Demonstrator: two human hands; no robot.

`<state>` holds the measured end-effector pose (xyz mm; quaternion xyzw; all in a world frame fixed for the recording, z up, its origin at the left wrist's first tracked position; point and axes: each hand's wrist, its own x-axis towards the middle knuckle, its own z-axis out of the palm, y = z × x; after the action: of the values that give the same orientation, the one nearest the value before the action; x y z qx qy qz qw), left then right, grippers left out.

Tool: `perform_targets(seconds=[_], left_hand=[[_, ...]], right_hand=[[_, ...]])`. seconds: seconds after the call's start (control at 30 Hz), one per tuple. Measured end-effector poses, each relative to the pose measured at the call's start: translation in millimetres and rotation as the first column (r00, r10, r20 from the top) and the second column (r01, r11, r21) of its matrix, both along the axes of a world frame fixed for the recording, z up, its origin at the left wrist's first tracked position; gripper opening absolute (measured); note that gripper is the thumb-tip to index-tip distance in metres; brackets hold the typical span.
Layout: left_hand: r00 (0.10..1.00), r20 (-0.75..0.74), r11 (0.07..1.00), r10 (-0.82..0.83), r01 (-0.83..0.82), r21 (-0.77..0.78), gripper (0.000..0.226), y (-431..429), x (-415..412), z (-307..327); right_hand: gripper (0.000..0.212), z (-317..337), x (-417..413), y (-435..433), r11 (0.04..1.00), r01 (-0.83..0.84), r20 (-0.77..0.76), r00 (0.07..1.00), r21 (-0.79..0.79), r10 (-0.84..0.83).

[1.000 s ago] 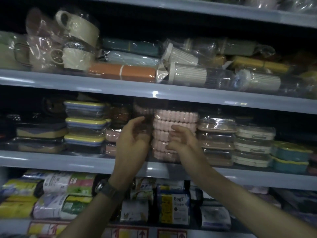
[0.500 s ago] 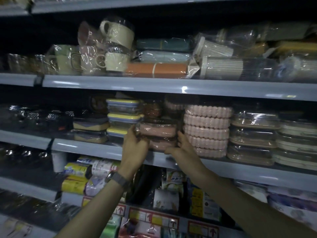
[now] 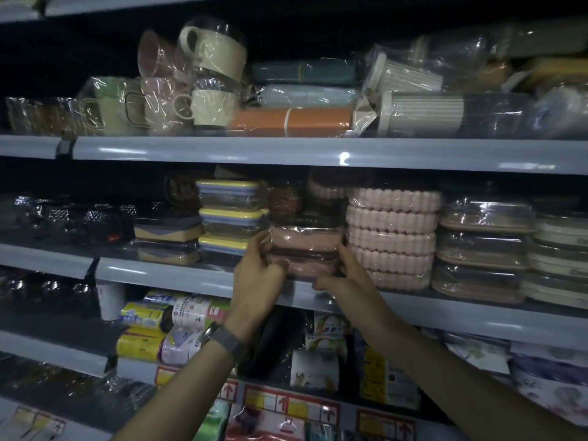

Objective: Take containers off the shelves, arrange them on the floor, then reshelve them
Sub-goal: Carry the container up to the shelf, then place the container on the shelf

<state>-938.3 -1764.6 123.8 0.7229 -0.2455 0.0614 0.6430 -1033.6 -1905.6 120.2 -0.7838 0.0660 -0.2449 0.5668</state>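
- Two pink, rounded-rectangular plastic lunch boxes (image 3: pixel 305 249) with dark clear bases, stacked and film-wrapped; head view, at front edge of grey metal middle shelf (image 3: pixel 165 275), between stack of yellow-lidded clear tubs (image 3: pixel 230 214) and column of pink scalloped trays (image 3: pixel 391 237), close to both.
- Left hand (image 3: pixel 257 275): wrapped round left end of the pair, fingers curled onto the film; grey-strapped wristwatch (image 3: pixel 222 340) on that wrist.
- Right hand (image 3: pixel 345 278): clasping right end, fingers up the side, thumb at lower front corner.
- Wrapped singly or as one bundle: cannot tell.
- Handling, as judged: light, stiff-walled, probably empty; film glossy, so likely slippery; upper box possibly free to slide on the lower.
- Recommended hold: both short ends, pressed inward, with some support beneath the lower box; tight neighbours, so straight outward draw advised.
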Motion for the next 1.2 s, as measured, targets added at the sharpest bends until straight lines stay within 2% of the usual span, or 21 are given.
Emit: perform_targets(seconds=[0.1, 0.2, 0.3, 0.37, 0.53, 0.6, 0.7, 0.8, 0.93, 1.03, 1.2], left_hand=[[1.000, 0.011, 1.000, 0.005, -0.005, -0.012, 0.073, 5, 5, -3], [0.999, 0.017, 0.999, 0.031, -0.030, -0.035, 0.058, 15, 9, -3], [0.997, 0.023, 0.996, 0.071, -0.070, -0.059, 0.047, 35, 11, -3], [0.993, 0.039, 0.992, 0.114, -0.111, -0.060, 0.055, 52, 18, -1], [0.975, -0.068, 0.973, 0.211, -0.216, -0.076, 0.039, 89, 49, 2], [0.970, -0.088, 0.970, 0.225, -0.231, -0.069, 0.040, 95, 62, 3], [0.974, -0.092, 0.978, 0.206, -0.208, -0.019, 0.038, 95, 70, 6], [0.979, -0.086, 0.983, 0.183, -0.182, 0.026, 0.042, 89, 74, 6], [0.979, -0.050, 0.979, 0.199, -0.196, 0.053, 0.060, 83, 84, 1], [0.977, -0.009, 0.974, 0.212, -0.211, 0.081, 0.069, 79, 79, 5], [0.975, 0.024, 0.971, 0.219, -0.221, 0.093, 0.068, 74, 74, 8]], right_hand=[[0.058, -6, -3, 6, 0.998, 0.050, 0.008, 0.999, 0.043, -0.050], [0.060, -9, -5, 16, 0.992, 0.101, 0.048, 0.993, 0.070, -0.104], [0.050, 0, -1, 30, 0.997, -0.026, 0.079, 0.997, 0.073, 0.020], [0.052, 9, 7, 44, 0.993, -0.114, 0.046, 0.993, 0.040, 0.112], [0.085, 24, 38, 88, 0.976, -0.216, -0.075, 0.974, 0.002, 0.216], [0.089, 26, 49, 99, 0.975, -0.220, -0.097, 0.971, 0.008, 0.220], [0.058, 24, 66, 101, 0.981, -0.188, -0.082, 0.978, 0.050, 0.192], [0.058, 19, 81, 100, 0.989, -0.130, -0.057, 0.989, 0.073, 0.134], [0.066, 16, 91, 103, 0.987, -0.133, -0.043, 0.990, 0.088, 0.137], [0.080, 15, 96, 106, 0.988, -0.127, -0.057, 0.990, 0.091, 0.133], [0.083, 12, 104, 104, 0.987, -0.133, -0.069, 0.988, 0.084, 0.139]])
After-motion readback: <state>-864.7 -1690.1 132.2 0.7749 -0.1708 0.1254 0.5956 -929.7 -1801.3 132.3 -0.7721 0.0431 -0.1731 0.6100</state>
